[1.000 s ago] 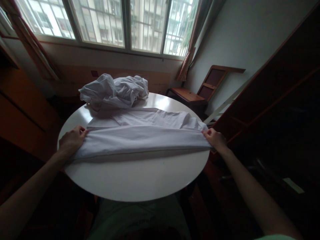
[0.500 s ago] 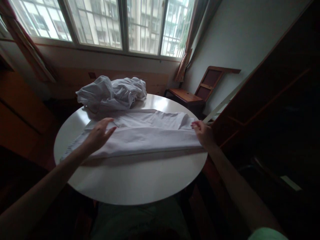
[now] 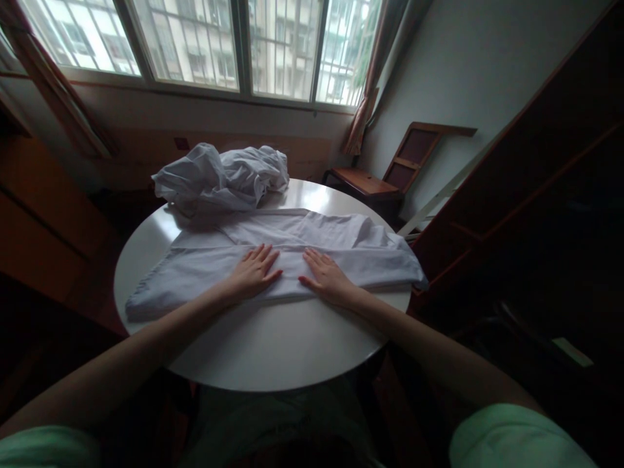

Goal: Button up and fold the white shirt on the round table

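Note:
A white garment [image 3: 190,276] lies across the round white table, with its near part folded over into a long band. Its gathered left end rests near the table's left rim, and the right end hangs a little past the right rim. My left hand [image 3: 254,272] is spread flat on the folded band near its middle. Just to the right, my right hand [image 3: 325,276] also lies flat on the cloth, fingers stretched out. A small gap separates the two thumbs. Neither hand grips anything.
The white table [image 3: 273,351] is glossy and round. Behind the garment sits a crumpled heap of white cloth [image 3: 224,175]. A wooden chair [image 3: 375,179] stands beyond the table at the right, near the curtain [image 3: 359,127]. Barred windows [image 3: 195,45] line the far wall.
Both hands have moved inward from the garment's two sides to its middle and now lie flat on it. The garment's right end now shows draped past the table rim.

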`<control>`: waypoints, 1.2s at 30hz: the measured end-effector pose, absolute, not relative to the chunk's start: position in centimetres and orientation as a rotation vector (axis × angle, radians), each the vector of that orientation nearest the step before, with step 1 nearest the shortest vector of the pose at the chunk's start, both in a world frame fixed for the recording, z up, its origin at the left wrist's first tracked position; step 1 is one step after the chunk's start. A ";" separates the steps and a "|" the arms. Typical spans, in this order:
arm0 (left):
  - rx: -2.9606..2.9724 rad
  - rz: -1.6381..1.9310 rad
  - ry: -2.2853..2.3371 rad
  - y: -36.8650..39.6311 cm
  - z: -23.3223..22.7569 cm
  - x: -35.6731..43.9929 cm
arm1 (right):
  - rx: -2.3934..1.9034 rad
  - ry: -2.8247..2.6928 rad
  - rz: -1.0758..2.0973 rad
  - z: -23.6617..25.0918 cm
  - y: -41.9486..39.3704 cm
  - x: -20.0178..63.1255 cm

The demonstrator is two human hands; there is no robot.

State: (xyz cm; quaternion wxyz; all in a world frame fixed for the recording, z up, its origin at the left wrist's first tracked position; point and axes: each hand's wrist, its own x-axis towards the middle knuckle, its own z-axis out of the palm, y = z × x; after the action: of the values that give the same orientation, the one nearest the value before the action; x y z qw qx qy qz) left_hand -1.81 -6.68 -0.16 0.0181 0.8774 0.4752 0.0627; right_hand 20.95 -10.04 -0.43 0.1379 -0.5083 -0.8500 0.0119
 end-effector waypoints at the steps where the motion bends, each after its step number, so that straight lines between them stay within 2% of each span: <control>1: 2.722 0.192 1.501 -6.5 -0.1 -2.7 | -1.494 -2.460 0.029 -0.4 -10.1 21.6; 13: 2.618 0.040 1.835 -6.1 -1.0 -16.4 | -1.828 -2.331 -0.028 -0.4 -8.9 34.7; 20: 2.528 -0.041 1.956 -6.5 -0.7 -18.6 | -1.830 -2.140 0.049 -1.2 -8.5 41.6; 23: 2.539 -0.035 1.964 -6.5 -0.7 -18.5 | -1.715 -1.886 0.137 -1.7 -9.1 43.4; 25: 2.556 -0.015 1.955 -6.5 -0.8 -18.6 | -1.732 -1.523 0.194 -2.0 -10.2 44.1; 27: 2.560 -0.004 1.948 -6.5 -0.9 -18.6 | -1.774 -1.080 0.382 -2.1 -11.9 44.6; 30: 2.575 0.031 1.952 -6.4 -1.0 -18.7 | -1.684 -0.608 1.009 -2.1 -14.9 45.3; 32: 2.596 0.051 1.955 -6.3 -1.1 -18.8 | -1.504 -0.506 1.334 -1.9 -16.5 45.6; 36: 2.643 0.052 1.948 -6.3 -1.2 -19.0 | -1.344 -0.467 1.387 -1.0 -17.8 45.5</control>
State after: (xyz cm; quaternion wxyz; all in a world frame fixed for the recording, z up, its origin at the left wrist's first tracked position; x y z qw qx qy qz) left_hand -18.96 -6.25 -1.23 -0.0712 0.8028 0.5917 0.0158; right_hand 45.46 -17.78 -1.04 0.5458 -0.5669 -0.1971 0.5847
